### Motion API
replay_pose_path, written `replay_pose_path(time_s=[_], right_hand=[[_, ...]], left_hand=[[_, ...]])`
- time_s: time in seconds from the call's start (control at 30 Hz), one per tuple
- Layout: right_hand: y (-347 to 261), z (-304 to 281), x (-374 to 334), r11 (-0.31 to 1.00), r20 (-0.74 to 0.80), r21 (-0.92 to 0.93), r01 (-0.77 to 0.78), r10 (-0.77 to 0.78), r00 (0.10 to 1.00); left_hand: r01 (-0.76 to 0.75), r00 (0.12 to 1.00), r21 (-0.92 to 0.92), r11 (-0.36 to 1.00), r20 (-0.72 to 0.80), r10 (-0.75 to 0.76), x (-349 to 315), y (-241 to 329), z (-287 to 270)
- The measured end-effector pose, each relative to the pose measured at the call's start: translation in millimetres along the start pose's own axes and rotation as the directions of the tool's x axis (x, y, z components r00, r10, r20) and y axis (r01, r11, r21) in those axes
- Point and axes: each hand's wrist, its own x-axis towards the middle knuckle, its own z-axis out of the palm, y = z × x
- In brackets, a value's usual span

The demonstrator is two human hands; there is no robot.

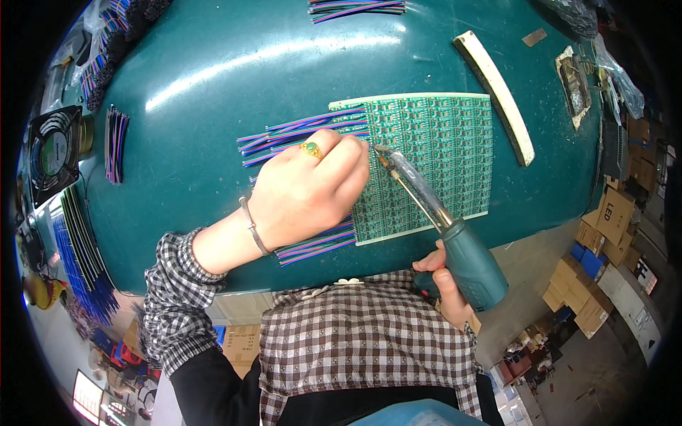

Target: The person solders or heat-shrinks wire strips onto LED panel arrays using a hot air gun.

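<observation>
A green panel of many small circuit boards (433, 163) lies flat on the table, with striped multicoloured ribbon wires (288, 133) fanning out from its left edge. Over that edge, my left hand (312, 184) is closed in a pinch among the wires; its fingertips and the wire in them are mostly hidden. My right hand (451, 295) grips a green-bodied soldering gun (476, 264) near the table's front edge, its handle partly hidden. The gun's metal barrel and thin solder feed tube slant across the panel, and the tip meets the wire ends beside my left fingertips.
A curved white-and-black strip (497, 99) lies right of the panel, with a worn soldering-tip tray (572, 86) beyond. Wire bundles lie at the far edge (355, 8) and left (116, 145). A black fan (55, 153) stands at the left. Cartons (579, 295) fill the floor at right.
</observation>
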Motion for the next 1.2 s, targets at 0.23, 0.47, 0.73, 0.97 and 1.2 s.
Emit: replay_pose_path(time_s=[0.23, 0.47, 0.73, 0.97, 1.2], right_hand=[[5.4, -1.8, -4.1, 1.0, -0.036, 0.026, 0.017, -0.016, 0.999], [7.0, 0.1, -4.8, 0.998, -0.057, 0.045, 0.046, -0.044, 0.997], [5.2, 4.4, 4.5, 0.964, -0.194, 0.21, 0.162, -0.121, 0.973], [5.1, -8.5, 11.1, 0.923, -0.284, 0.278, 0.268, -0.187, 0.94], [3.1, -7.7, 18.2, 0.883, -0.274, 0.392, 0.258, -0.155, 0.949]], left_hand=[[0.002, 1.0, -0.016, 1.0, 0.011, -0.002, 0.5, 0.2, -1.2], [0.007, 1.0, -0.015, 1.0, 0.009, -0.007, -0.9, 1.0, -0.1], [0.022, 0.999, 0.0, 1.0, 0.038, -0.022, -0.4, -0.5, -5.0], [0.221, 0.975, -0.402, 0.889, 0.084, -0.205, 6.2, -6.1, -69.2], [0.344, 0.937, -0.246, 0.906, 0.021, -0.35, 56.9, -91.1, -28.8]])
